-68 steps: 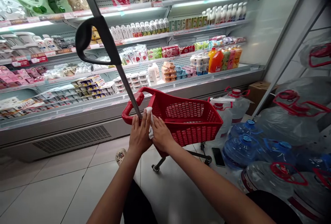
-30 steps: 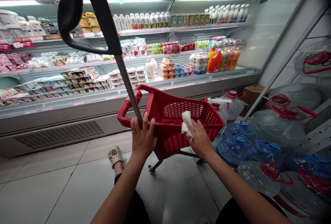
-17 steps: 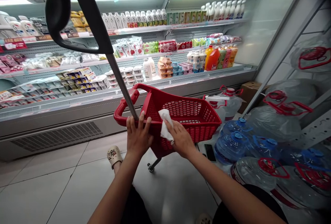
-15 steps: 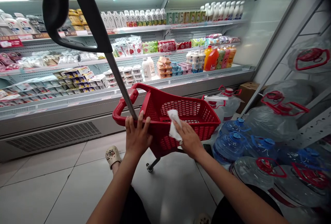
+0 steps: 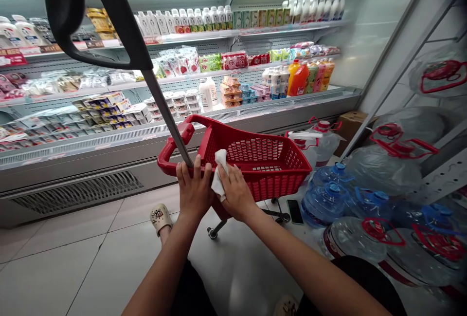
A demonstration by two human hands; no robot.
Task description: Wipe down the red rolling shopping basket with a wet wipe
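Observation:
A red plastic shopping trolley (image 5: 270, 162) stands on the tiled floor in front of me. Its grey pull rod (image 5: 164, 111) rises up and left to a black handle (image 5: 73, 19). My left hand (image 5: 193, 190) grips the trolley's near rim at the foot of the rod, fingers curled over the edge. My right hand (image 5: 237, 192) presses a crumpled white cloth (image 5: 219, 172) against the same rim, right beside the left hand.
A long chilled display case (image 5: 109, 145) with shelves of bottles and packs runs behind the trolley. Large water jugs (image 5: 328, 199) with red handles are stacked at right. A phone (image 5: 295, 211) lies on the floor. My sandalled foot (image 5: 159, 218) shows below.
My right hand with the cloth slid along the near rim, out to the right and back left to meet my left hand. The left hand kept its hold.

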